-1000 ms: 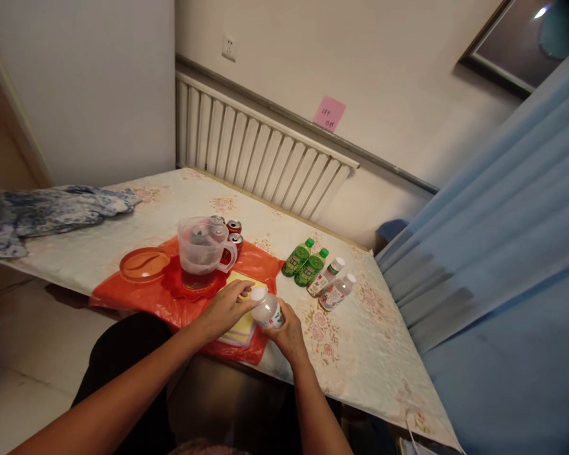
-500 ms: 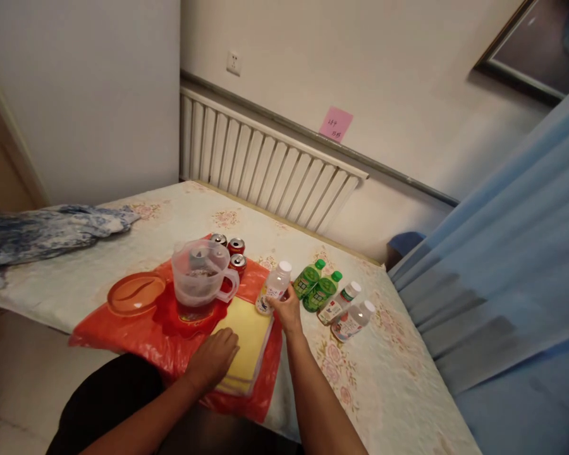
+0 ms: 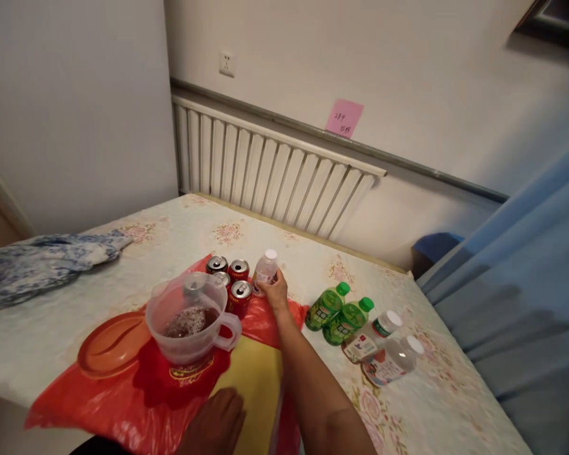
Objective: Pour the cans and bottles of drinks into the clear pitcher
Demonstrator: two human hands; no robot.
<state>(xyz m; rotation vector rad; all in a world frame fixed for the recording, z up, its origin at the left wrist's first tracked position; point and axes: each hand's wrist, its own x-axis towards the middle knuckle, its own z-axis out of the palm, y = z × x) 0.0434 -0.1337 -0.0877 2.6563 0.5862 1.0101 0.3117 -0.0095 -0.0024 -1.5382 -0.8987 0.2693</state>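
My right hand (image 3: 275, 292) is closed around a clear plastic bottle (image 3: 264, 275) with a white cap and printed label, upright just behind the drink cans. Several dark and red cans (image 3: 240, 297) stand together to its left. My left hand (image 3: 218, 418) rests with curled fingers on a flat yellow stack (image 3: 258, 379), seemingly holding nothing. Beside it, a translucent measuring jug (image 3: 184, 344) with dark, foamy liquid stands on a red scalloped-edged piece (image 3: 154, 385). An orange round lid (image 3: 111, 354) lies left of the jug.
Red plastic sheeting (image 3: 76, 407) lies beneath these things on the floral-covered table (image 3: 171, 246). Two green bottles (image 3: 327, 308) and two clear, labelled bottles (image 3: 391, 363) lean in a row at right. Bunched blue-white cloth (image 3: 52, 265) lies left; a radiator (image 3: 265, 164) is behind.
My right hand has carried the bottle away from me and leftward, from beside the yellow stack to behind the cans. My left hand stays on the stack. The view has shifted closer.
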